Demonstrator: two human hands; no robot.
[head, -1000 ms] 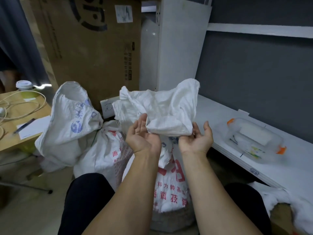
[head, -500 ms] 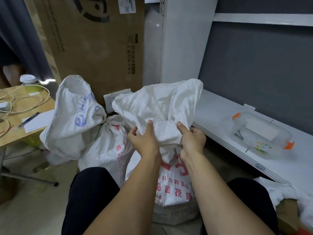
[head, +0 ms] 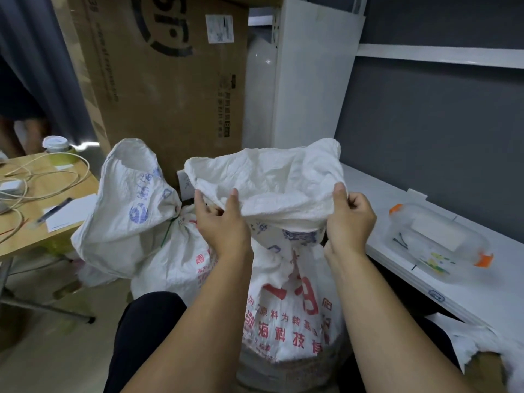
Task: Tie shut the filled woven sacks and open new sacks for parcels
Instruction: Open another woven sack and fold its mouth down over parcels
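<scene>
A filled white woven sack (head: 295,307) with red printed characters stands between my knees. Its loose crumpled top (head: 269,177) is spread wide in front of me. My left hand (head: 221,222) pinches the near left edge of that top between thumb and fingers. My right hand (head: 350,217) grips the right edge, fingers curled over the fabric. To the left stands a second white sack (head: 127,211) with blue print, its neck tied with a green cord (head: 170,228). Behind it a third sack with red print (head: 181,265) leans on the floor.
A large cardboard box (head: 158,80) and a white cabinet (head: 306,80) stand behind the sacks. At the right runs a white shelf (head: 467,293) with a clear plastic container (head: 436,239). At the left is a wooden table (head: 42,211) with cables, paper and a cup.
My hands went from open palms cradling the bunched top, to gripping it close together, to pulling its edges apart. The sack top is now spread wide.
</scene>
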